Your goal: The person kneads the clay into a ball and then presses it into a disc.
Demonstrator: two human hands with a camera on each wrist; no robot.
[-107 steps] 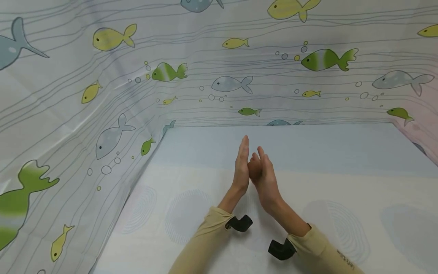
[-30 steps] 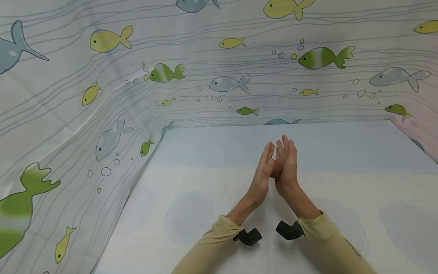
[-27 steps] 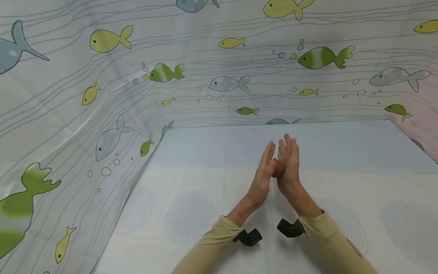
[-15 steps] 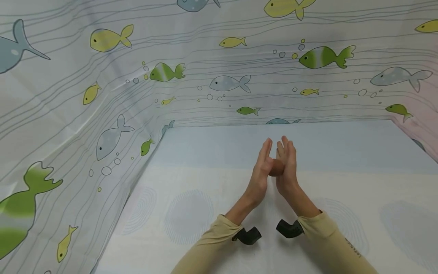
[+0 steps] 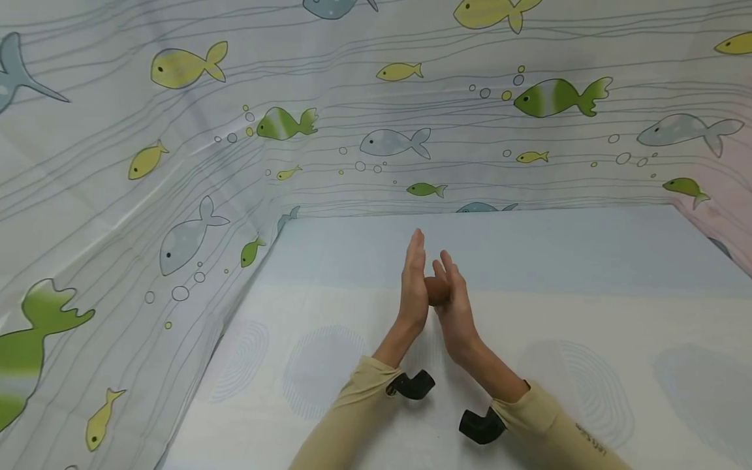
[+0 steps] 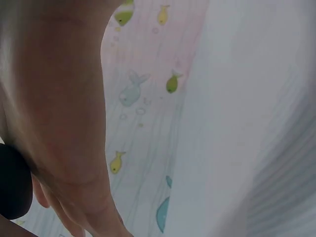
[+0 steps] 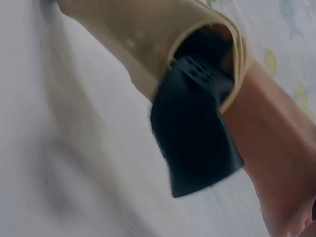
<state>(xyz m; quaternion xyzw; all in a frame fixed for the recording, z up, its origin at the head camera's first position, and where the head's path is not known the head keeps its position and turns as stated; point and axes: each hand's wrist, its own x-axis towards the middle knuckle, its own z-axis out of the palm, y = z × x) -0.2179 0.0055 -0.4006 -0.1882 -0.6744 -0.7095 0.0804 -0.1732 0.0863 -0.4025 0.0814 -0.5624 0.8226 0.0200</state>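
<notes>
Even, muted light fills the head view, with a pale sheen along the folded white fish-printed fabric wall (image 5: pixel 194 150) and soft shadows beneath the tan cloth sleeves (image 5: pixel 346 418) on the white, blue-patterned tabletop (image 5: pixel 252 424). The left wrist view is hazy, the bare left hand (image 6: pixel 61 113) dim and soft-edged. In the right wrist view, the black plastic wrist mount (image 7: pixel 192 133) loses most detail, and blurred shadows streak the pale surface.

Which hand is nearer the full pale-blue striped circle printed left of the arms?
Left. Left hand sits up and right of the circle in the head view; right hand sits farther right, past the brown round object.
</notes>
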